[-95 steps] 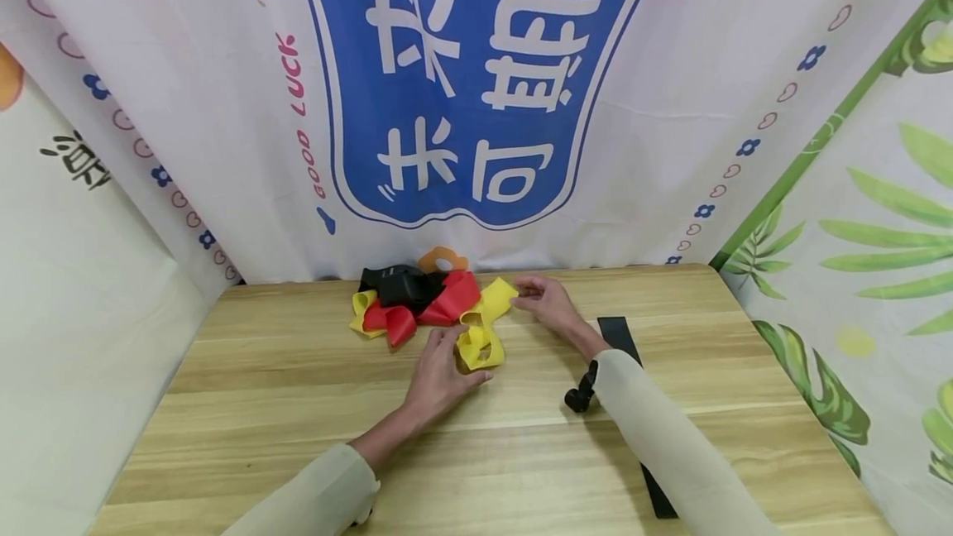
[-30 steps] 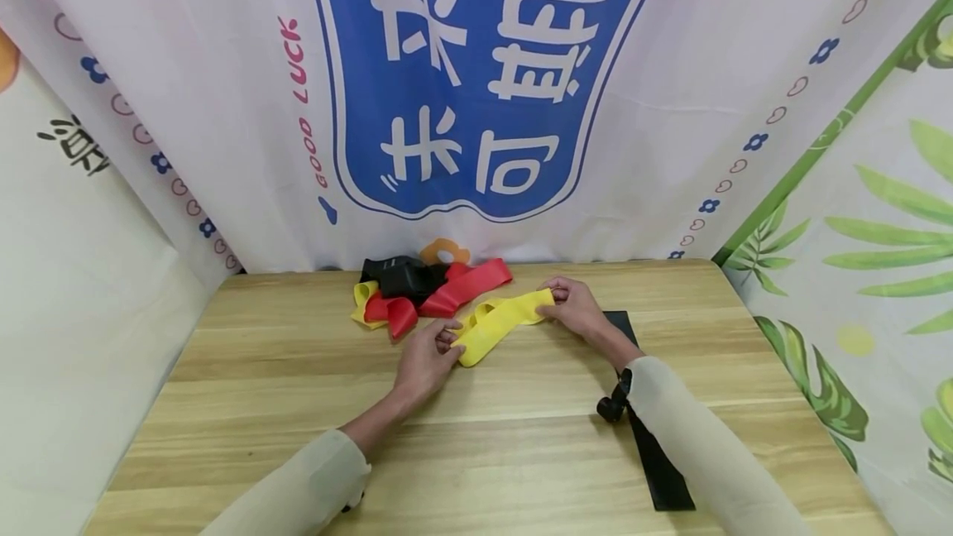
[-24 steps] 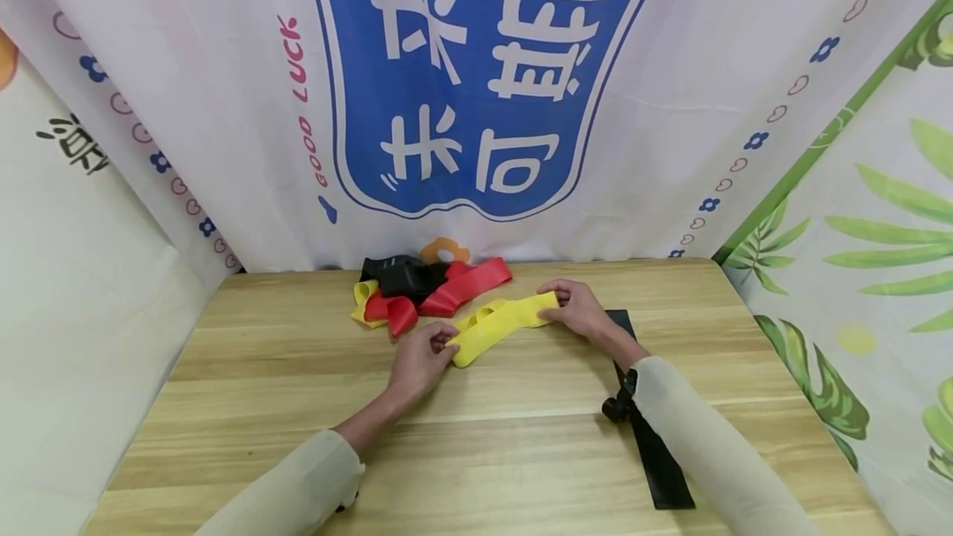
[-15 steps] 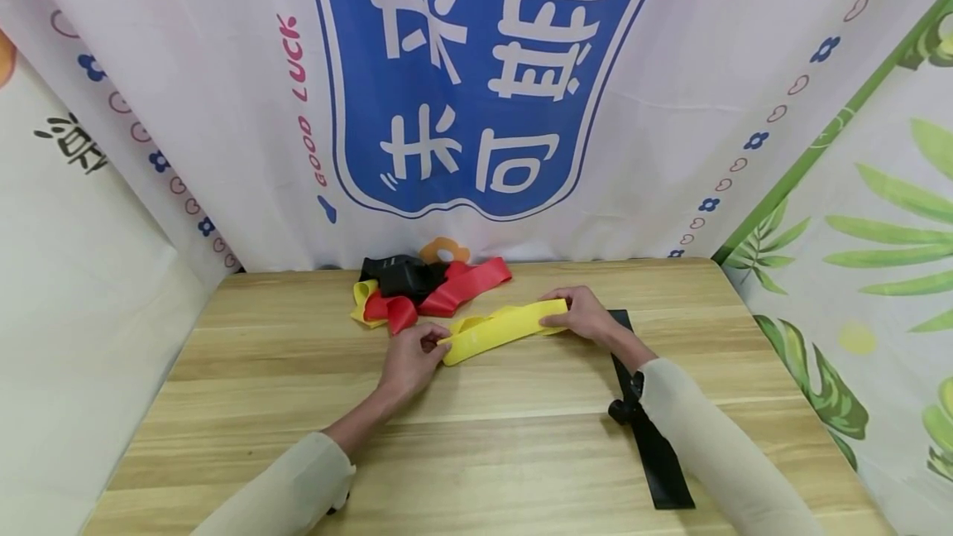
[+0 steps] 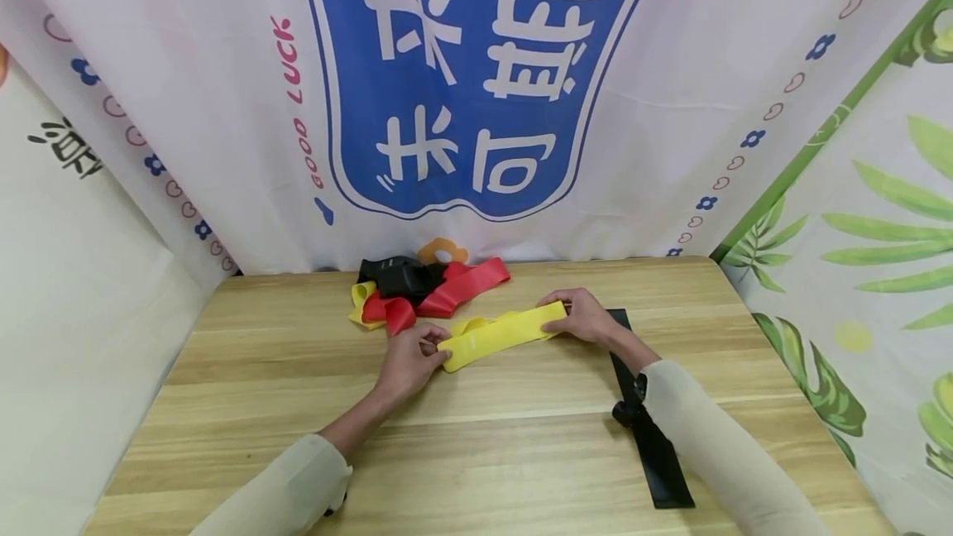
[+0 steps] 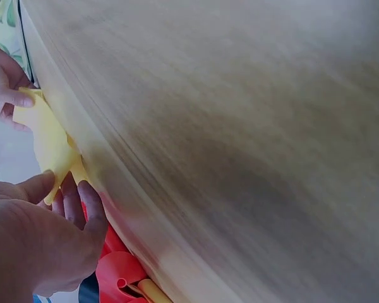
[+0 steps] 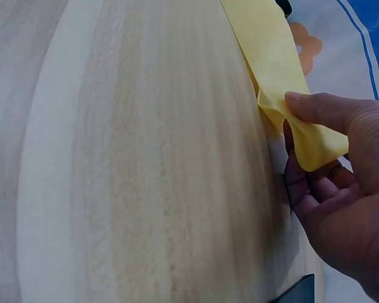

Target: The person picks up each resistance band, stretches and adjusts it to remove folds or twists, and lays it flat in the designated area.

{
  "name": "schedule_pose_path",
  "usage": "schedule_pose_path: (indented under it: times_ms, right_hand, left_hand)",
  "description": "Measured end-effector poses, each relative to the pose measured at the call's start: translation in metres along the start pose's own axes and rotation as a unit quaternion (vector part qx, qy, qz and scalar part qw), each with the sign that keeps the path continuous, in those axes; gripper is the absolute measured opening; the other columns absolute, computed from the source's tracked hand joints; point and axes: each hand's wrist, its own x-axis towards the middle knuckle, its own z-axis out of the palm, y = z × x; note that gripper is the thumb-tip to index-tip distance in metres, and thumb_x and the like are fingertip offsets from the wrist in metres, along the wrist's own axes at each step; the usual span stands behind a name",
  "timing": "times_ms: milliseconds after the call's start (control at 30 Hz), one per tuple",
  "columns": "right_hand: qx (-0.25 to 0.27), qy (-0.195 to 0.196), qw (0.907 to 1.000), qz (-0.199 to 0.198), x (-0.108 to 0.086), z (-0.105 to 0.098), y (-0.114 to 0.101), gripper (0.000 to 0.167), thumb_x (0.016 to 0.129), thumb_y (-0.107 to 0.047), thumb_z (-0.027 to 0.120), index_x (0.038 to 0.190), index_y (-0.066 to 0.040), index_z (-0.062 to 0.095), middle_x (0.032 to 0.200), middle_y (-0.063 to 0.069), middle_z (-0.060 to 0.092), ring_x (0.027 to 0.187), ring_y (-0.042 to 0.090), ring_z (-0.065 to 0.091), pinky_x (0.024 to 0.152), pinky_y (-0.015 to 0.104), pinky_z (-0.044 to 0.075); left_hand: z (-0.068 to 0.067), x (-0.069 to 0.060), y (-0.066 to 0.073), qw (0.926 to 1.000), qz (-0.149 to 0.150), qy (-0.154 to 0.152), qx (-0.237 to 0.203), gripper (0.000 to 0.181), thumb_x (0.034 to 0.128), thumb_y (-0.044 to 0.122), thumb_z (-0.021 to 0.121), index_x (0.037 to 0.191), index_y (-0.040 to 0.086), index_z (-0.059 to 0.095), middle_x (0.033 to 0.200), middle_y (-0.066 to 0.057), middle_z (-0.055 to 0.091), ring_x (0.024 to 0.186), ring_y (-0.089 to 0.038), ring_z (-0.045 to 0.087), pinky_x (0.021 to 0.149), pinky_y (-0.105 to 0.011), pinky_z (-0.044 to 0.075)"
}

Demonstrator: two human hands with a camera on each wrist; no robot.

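Two bare hands, the left hand (image 5: 406,362) and the right hand (image 5: 585,318), hold one yellow strip (image 5: 506,337) by its ends, over the far half of the wooden surface (image 5: 476,470). Think of a clock with the yellow strip in its middle, as the head view shows it: the left hand is between 8 and 9 o'clock, and the right hand is close to 3 o'clock. The left fingers (image 6: 93,202) are bent and pinch their end against the thumb, with just the thin strip in the gap. The right fingers pinch the other end the same way. The strip is long and mostly flat in front, with loose yellow folds behind. I can't tell if it touches the surface. At 10 o'clock sits a messy pile: a red strip (image 5: 457,289), a black bundle (image 5: 402,277) and a bit of another yellow piece (image 5: 360,296). The left hand is very near the pile. At 4 o'clock a long black strip (image 5: 661,470) lies flat, partly under the right arm. At 12 o'clock hangs a white cloth (image 5: 663,131) with a big blue sign (image 5: 462,189).
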Motion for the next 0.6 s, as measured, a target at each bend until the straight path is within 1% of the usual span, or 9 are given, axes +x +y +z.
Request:
schedule_pose_path:
  times_ms: [133, 200, 300, 333, 467, 533, 600]
  right_hand:
    - [0.011, -0.008, 0.9999, -0.003, -0.0007, -0.0014, 0.0028, 0.033, 0.089, -0.009, 0.086, 0.121, -0.007, 0.076, 0.124, 0.013, 0.071, 0.100, 0.024, 0.064, 0.088, 0.033, 0.055]
    - [0.020, -0.014, 0.9997, -0.008, -0.0014, -0.0024, 0.0035, 0.033, 0.090, -0.007, 0.084, 0.121, -0.006, 0.076, 0.124, 0.014, 0.070, 0.100, 0.023, 0.065, 0.088, 0.032, 0.056]
    - [0.042, -0.023, 0.9988, -0.013, -0.0023, -0.0042, 0.0042, 0.033, 0.091, -0.003, 0.082, 0.123, -0.004, 0.075, 0.124, 0.015, 0.070, 0.098, 0.022, 0.065, 0.085, 0.028, 0.057]
    - [0.049, -0.025, 0.9984, -0.013, -0.0028, -0.0047, 0.0045, 0.033, 0.091, -0.002, 0.082, 0.123, -0.003, 0.074, 0.123, 0.015, 0.070, 0.095, 0.021, 0.064, 0.082, 0.026, 0.056]
    - [0.061, -0.029, 0.9977, -0.007, -0.0033, -0.0062, 0.0070, 0.035, 0.091, -0.001, 0.081, 0.125, -0.003, 0.073, 0.107, 0.014, 0.066, 0.084, 0.019, 0.054, 0.069, 0.023, 0.047]
    - [0.061, -0.028, 0.9977, -0.006, -0.0037, -0.0068, 0.0081, 0.035, 0.091, -0.002, 0.081, 0.126, -0.003, 0.073, 0.098, 0.011, 0.061, 0.080, 0.020, 0.048, 0.066, 0.024, 0.042]
    - [0.060, -0.028, 0.9978, -0.006, -0.0039, -0.0075, 0.0091, 0.036, 0.091, -0.003, 0.082, 0.126, -0.004, 0.073, 0.090, 0.008, 0.055, 0.078, 0.020, 0.045, 0.064, 0.024, 0.039]
  left_hand:
    - [0.0007, 0.0010, -0.0019, 1.0000, 0.007, -0.003, 0.001, 0.029, 0.0838, -0.004, 0.086, 0.109, 0.006, 0.076, 0.102, -0.008, 0.074, 0.084, -0.018, 0.066, 0.079, -0.034, 0.063]
    - [0.0004, 0.0014, -0.0031, 0.9999, 0.012, -0.001, -0.002, 0.029, 0.0838, -0.006, 0.086, 0.109, 0.005, 0.076, 0.103, -0.009, 0.074, 0.084, -0.019, 0.066, 0.079, -0.033, 0.062]
    - [-0.0006, 0.0020, -0.0051, 0.9998, 0.018, 0.003, -0.007, 0.030, 0.0842, -0.008, 0.085, 0.110, 0.005, 0.076, 0.104, -0.010, 0.074, 0.084, -0.019, 0.064, 0.077, -0.030, 0.059]
    - [-0.0012, 0.0020, -0.0056, 0.9998, 0.019, 0.004, -0.008, 0.030, 0.0845, -0.008, 0.084, 0.110, 0.005, 0.076, 0.104, -0.010, 0.074, 0.084, -0.019, 0.063, 0.077, -0.030, 0.058]
    - [-0.0039, 0.0025, -0.0072, 0.9997, 0.017, 0.005, -0.014, 0.031, 0.0857, -0.008, 0.083, 0.113, 0.005, 0.076, 0.104, -0.009, 0.073, 0.087, -0.020, 0.063, 0.077, -0.029, 0.056]
    - [-0.0052, 0.0027, -0.0077, 0.9998, 0.016, 0.004, -0.014, 0.031, 0.0862, -0.008, 0.083, 0.114, 0.005, 0.076, 0.104, -0.009, 0.073, 0.088, -0.020, 0.063, 0.078, -0.029, 0.057]
    - [-0.0065, 0.0030, -0.0082, 0.9998, 0.016, 0.004, -0.015, 0.031, 0.0865, -0.008, 0.082, 0.114, 0.005, 0.075, 0.104, -0.009, 0.073, 0.088, -0.021, 0.064, 0.079, -0.030, 0.058]
